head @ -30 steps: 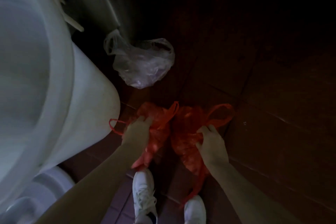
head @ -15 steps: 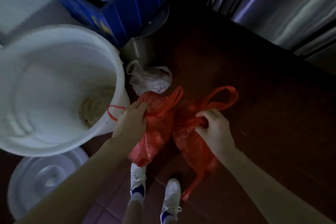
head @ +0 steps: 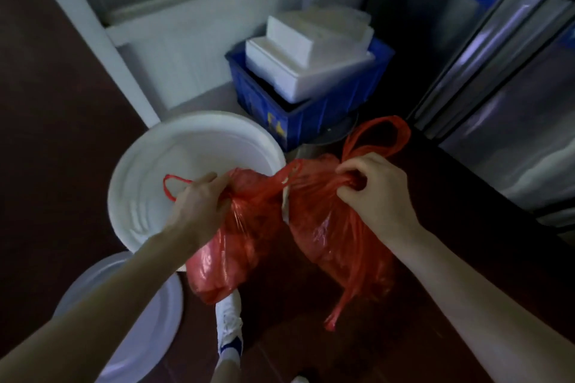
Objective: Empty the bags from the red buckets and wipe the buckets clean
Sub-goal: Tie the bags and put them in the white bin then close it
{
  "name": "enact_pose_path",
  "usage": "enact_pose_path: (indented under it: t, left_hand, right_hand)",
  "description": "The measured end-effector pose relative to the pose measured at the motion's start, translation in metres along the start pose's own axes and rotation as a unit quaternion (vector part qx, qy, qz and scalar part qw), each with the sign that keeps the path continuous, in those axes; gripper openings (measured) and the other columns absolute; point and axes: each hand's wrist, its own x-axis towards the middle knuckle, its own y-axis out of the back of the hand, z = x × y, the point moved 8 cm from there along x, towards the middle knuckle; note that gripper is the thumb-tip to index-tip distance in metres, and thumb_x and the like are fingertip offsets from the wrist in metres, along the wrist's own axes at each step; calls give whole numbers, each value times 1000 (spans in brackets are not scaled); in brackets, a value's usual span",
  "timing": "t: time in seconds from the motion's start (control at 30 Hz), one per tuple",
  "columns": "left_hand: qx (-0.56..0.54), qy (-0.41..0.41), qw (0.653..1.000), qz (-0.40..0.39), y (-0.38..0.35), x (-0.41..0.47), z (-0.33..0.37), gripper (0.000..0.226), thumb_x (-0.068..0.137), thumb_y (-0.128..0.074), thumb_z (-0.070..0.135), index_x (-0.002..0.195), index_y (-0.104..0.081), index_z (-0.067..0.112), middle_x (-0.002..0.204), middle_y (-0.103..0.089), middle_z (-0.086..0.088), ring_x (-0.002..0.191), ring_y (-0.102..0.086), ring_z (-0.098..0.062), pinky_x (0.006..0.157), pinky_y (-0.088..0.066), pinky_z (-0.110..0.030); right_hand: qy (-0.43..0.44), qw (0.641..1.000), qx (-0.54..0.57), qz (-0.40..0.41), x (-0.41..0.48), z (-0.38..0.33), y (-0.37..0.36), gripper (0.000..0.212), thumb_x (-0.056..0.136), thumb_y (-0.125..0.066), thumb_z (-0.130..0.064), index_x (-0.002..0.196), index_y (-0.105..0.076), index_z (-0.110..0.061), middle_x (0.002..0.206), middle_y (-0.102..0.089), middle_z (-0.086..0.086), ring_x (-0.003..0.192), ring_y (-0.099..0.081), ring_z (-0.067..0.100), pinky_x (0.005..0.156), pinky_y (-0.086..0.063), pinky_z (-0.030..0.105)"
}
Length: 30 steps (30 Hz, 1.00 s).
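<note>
**Currently: Two Red Bags Held Above the Floor**

The left hand (head: 199, 208) has its grip closed on the neck of one filled red plastic bag (head: 224, 258), at the rim of the large round white plastic bin (head: 199, 130). The right hand (head: 376, 193) pinches the gathered top of a second red plastic bag (head: 339, 239). Both bags hang above the dark floor (head: 435, 336), touching each other. A blue plastic crate (head: 314, 112) stands behind.

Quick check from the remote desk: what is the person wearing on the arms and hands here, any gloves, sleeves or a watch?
Nothing is worn on either. The left hand and the right hand are bare, with no gloves, and no rings can be made out in the dim light. Both forearms are uncovered as far as the frame edge, with no sleeve, watch or band in view. Below, a white lace-up sneaker shows.
</note>
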Motion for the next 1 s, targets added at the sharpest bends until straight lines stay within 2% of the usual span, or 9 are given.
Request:
enact_pose_path:
  t: [0.13, 0.2, 0.3, 0.37, 0.43, 0.5, 0.63, 0.9, 1.0]
  left_hand:
    - [-1, 68, 998, 16, 28, 12, -70, 15, 78, -64, -4, 92, -65, 2, 79, -53, -7, 72, -54, -29, 64, -37, -32]
    - [-4, 98, 995, 27, 38, 20, -104, 14, 78, -63, -7, 91, -65, -1, 80, -51, -3, 71, -48, -20, 61, -28, -21]
    - [-30, 119, 992, 28, 39, 36, -151, 19, 74, -62, -15, 88, -68, -5, 81, -55, -7, 70, -43, -16, 61, -31, -4]
    - [-29, 146, 989, 8, 29, 48, -188, 17, 79, -62, -8, 93, -68, -2, 91, -63, -12, 74, -52, -21, 61, -33, -12]
    - [-11, 189, 982, -10, 16, 59, -231, 19, 83, -62, 2, 100, -69, 7, 99, -65, -9, 84, -61, -29, 69, -45, -32]
    - [-4, 218, 976, -17, 1, 69, -269, 20, 83, -64, 7, 102, -69, 12, 100, -67, -7, 86, -63, -32, 70, -51, -42]
    - [-40, 231, 971, -37, -49, 90, -322, 17, 80, -67, 2, 94, -69, 10, 92, -66, -10, 82, -63, -30, 65, -47, -35]
    - [-32, 267, 959, -95, -154, 113, -394, 24, 80, -68, 5, 103, -68, 13, 98, -67, -9, 85, -65, -31, 65, -48, -35]
    - [-38, 260, 955, -139, -181, 111, -404, 27, 84, -64, 9, 111, -65, 14, 106, -64, -8, 95, -63, -31, 74, -50, -35]
  right_hand:
    - [47, 999, 20, 12, 54, -47, -41, 26, 62, -74, 0, 85, -74, -10, 87, -66, 3, 80, -62, 12, 80, -46, 18]
    - [54, 998, 29, -11, 80, -63, -74, 25, 62, -74, -1, 85, -74, -10, 86, -66, 3, 79, -62, 14, 79, -47, 22]
    - [49, 997, 32, -47, 116, -76, -131, 26, 62, -74, -1, 86, -74, -11, 87, -65, 2, 81, -62, 15, 79, -46, 20]
    - [37, 996, 29, -70, 136, -80, -172, 26, 61, -74, 0, 85, -74, -10, 88, -66, 5, 84, -64, 19, 81, -45, 20]
    - [29, 994, 21, -103, 152, -81, -216, 26, 61, -74, -1, 86, -74, -9, 89, -67, 7, 87, -64, 23, 84, -46, 25]
    - [26, 989, -14, -148, 162, -79, -261, 24, 65, -73, -11, 88, -73, -16, 89, -67, 2, 87, -63, 19, 86, -48, 30]
    - [-2, 981, -35, -193, 173, -61, -344, 24, 71, -75, -14, 94, -71, -21, 87, -55, -9, 76, -51, 3, 73, -34, -3]
    - [-88, 949, -104, -283, 170, 15, -473, 22, 80, -72, -18, 100, -67, -25, 104, -55, -6, 80, -46, 5, 60, -29, 9]
    - [-103, 942, -118, -298, 163, 35, -499, 20, 84, -67, -19, 104, -66, -25, 110, -55, -4, 89, -55, 11, 73, -39, 14]
